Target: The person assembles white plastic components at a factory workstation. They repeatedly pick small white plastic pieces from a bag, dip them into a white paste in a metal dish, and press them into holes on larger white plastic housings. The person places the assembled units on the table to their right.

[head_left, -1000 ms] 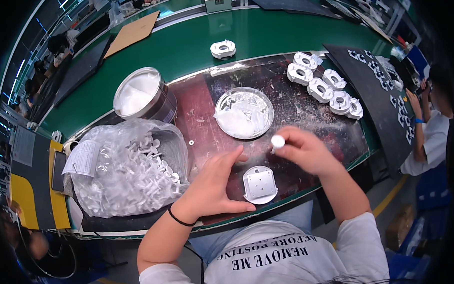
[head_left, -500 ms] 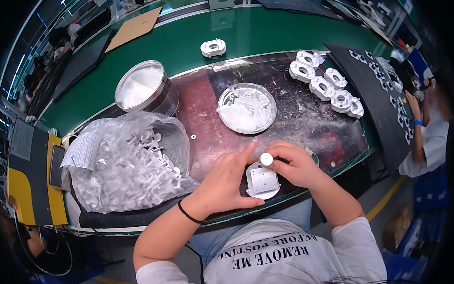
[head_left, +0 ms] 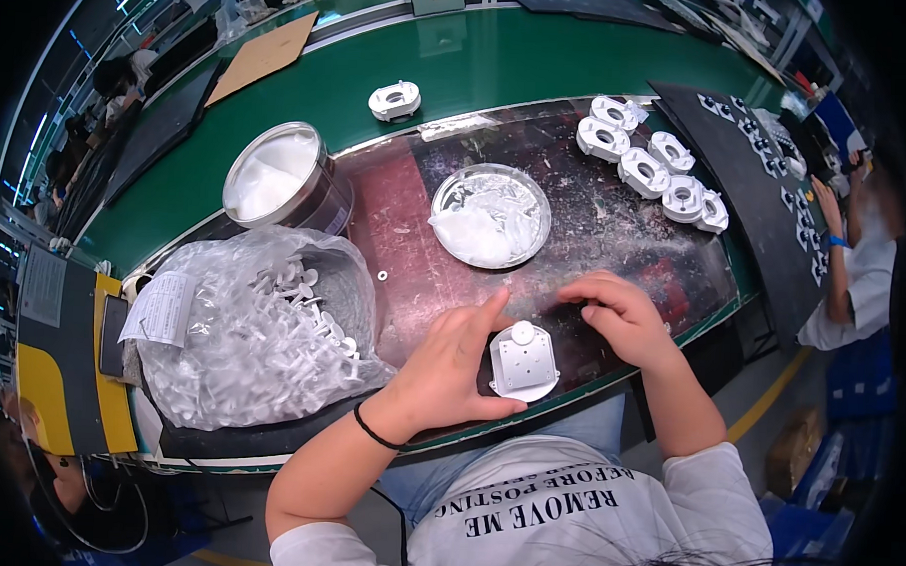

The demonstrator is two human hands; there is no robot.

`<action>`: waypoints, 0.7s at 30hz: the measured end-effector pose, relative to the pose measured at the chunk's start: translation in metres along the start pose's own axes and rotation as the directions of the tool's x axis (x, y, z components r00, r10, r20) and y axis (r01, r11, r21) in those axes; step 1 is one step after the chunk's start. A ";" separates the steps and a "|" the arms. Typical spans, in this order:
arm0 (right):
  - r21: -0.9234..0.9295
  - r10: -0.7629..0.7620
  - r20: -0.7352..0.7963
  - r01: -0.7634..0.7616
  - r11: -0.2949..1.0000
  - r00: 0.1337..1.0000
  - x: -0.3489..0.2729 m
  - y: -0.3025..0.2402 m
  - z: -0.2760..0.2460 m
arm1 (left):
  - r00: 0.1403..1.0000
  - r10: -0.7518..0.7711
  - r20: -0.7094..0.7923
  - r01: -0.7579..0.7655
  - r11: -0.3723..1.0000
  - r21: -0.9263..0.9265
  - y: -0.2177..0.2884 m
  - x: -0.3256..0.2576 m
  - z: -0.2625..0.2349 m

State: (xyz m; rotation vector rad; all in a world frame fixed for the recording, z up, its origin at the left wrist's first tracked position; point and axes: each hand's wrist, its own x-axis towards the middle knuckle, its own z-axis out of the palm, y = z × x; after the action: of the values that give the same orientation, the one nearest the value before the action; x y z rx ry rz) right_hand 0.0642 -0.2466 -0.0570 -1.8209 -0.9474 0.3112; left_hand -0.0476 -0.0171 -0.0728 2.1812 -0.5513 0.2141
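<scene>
On the near edge of the work board lies a white plastic housing [head_left: 526,368] with a raised square block and small holes. My left hand [head_left: 457,368] cups it from the left, thumb along its near edge and fingers at its far side. A small round white plastic part [head_left: 522,332] rests at the housing's far end, its underside hidden. Just to the right and beyond hovers my right hand [head_left: 620,314], fingers loosely bent and apart, with nothing visible in them.
Left of my hands sits a clear bag [head_left: 262,326] of white stemmed plastic parts. Beyond are a metal tin [head_left: 289,177] and a round lid [head_left: 490,214] with white grease-like stuff. White ring-shaped housings [head_left: 641,173] cluster at right; another [head_left: 395,99] lies on the green belt [head_left: 461,59].
My right hand has let go of the round white part and drawn away to the right; the part now rests on the housing. On the belt, the lone ring-shaped housing has shifted left.
</scene>
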 end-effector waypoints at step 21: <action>0.006 -0.104 -0.209 0.107 0.994 0.972 -0.020 0.016 -0.011 | 0.988 0.006 -0.152 0.032 0.968 0.250 0.010 0.034 -0.034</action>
State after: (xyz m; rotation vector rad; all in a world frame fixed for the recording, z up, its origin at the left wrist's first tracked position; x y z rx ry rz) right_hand 0.0651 -0.2710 -0.0699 -1.7418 -0.8874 0.0600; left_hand -0.0206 -0.0062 -0.0331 2.3884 -0.4426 0.4613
